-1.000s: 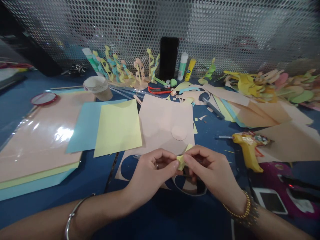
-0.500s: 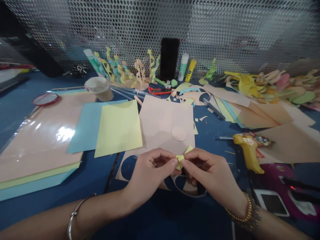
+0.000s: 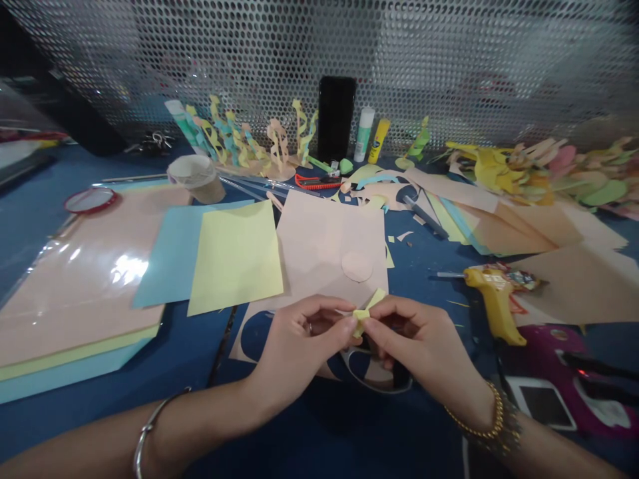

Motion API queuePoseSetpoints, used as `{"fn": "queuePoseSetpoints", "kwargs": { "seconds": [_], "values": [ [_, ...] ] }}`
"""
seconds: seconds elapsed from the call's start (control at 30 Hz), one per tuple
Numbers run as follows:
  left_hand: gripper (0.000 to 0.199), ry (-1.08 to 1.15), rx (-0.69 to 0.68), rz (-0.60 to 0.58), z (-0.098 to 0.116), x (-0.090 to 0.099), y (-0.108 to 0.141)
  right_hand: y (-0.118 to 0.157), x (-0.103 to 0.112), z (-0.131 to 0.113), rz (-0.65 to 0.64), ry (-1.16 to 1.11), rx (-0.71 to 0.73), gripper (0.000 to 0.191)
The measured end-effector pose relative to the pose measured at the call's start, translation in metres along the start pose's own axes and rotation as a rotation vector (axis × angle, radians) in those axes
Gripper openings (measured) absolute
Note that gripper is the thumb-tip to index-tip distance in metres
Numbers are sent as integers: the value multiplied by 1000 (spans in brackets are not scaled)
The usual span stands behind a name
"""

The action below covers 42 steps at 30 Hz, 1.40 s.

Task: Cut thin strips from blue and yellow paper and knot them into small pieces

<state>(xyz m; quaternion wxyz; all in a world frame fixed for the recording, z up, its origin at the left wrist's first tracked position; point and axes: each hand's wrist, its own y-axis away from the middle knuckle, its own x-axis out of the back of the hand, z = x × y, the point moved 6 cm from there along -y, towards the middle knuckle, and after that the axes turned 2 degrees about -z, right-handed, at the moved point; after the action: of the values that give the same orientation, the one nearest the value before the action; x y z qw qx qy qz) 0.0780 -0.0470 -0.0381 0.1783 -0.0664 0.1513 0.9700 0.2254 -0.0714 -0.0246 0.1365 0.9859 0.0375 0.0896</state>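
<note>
A small folded yellow paper strip [image 3: 360,315] is pinched between my two hands. My left hand [image 3: 304,342] is closed on its left side, thumb and index finger pressed together. On its right side my right hand [image 3: 417,339] grips the strip the same way, and a loose end sticks up above those fingers. Just beyond my fingertips lies a pale pink sheet [image 3: 329,233] with a cut paper circle [image 3: 357,266] on it. Beneath my hands is a pink paper offcut [image 3: 369,379] with round holes.
A yellow sheet [image 3: 237,259] and a blue sheet [image 3: 164,256] lie to the left. On the right are a yellow glue gun [image 3: 492,299] and a white device [image 3: 542,402]. Behind stand paper spirals [image 3: 277,143], a black phone [image 3: 337,120], a glue stick [image 3: 364,133] and a paper cup [image 3: 200,179].
My fingers have shifted slightly on the yellow strip, and its loose end shows a little more above my right hand. Other things lie as before.
</note>
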Motion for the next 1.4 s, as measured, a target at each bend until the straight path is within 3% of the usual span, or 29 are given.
{"fn": "queuePoseSetpoints", "kwargs": {
  "seconds": [0.77, 1.03, 1.4],
  "values": [
    [12, -61, 83, 6, 0, -1, 2, 1, 0, -5, 6, 58, 60, 16],
    [10, 63, 129, 5, -3, -2, 0, -1, -1, 4, -57, -53, -58, 27],
    [9, 84, 138, -14, -3, -4, 1, -5, -1, 6, -26, -49, -107, 22]
  ]
}}
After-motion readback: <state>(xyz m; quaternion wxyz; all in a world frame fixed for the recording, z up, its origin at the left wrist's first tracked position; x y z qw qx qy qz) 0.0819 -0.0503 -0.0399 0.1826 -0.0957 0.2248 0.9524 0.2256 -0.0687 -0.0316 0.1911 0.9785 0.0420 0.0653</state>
